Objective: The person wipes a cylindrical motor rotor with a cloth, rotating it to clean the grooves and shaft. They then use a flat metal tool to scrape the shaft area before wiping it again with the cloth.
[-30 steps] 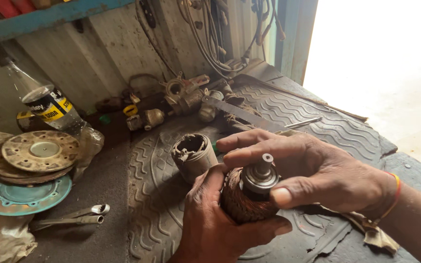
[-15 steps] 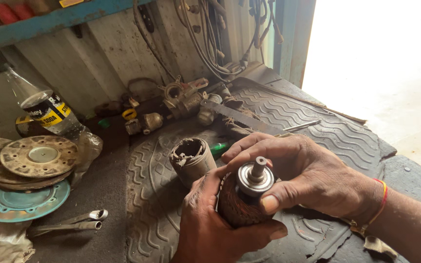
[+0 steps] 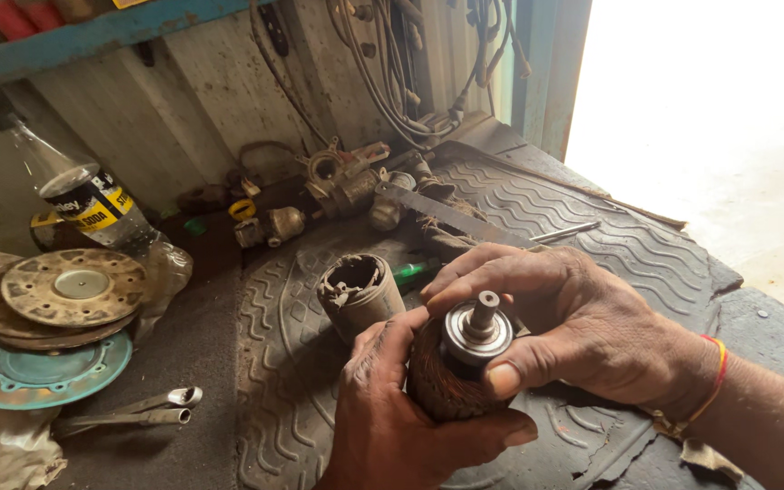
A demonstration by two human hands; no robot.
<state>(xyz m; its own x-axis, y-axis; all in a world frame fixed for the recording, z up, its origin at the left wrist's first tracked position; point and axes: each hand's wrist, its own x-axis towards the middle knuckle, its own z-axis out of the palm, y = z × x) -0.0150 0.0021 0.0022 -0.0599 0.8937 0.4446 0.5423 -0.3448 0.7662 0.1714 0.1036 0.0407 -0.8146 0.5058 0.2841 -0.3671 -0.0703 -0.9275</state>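
- Rusty copper-brown wound armature (image 3: 442, 386) with a silver bearing and shaft on top sits over the grooved black tyre-tread mat (image 3: 537, 227).
- Left hand (image 3: 401, 426) is wrapped around its body from below.
- Right hand (image 3: 573, 318) pinches the bearing rim, thumb in front, fingers curled behind.
- Dirty grey metal cylinder housing (image 3: 360, 292) stands just behind the armature.

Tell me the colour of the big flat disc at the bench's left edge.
Teal-blue round metal disc, seen in the head view.

Rusty rough armature (image 3: 446, 377), shiny smooth metal bearing (image 3: 476, 334), ribbed rubber mat (image 3: 592, 236)
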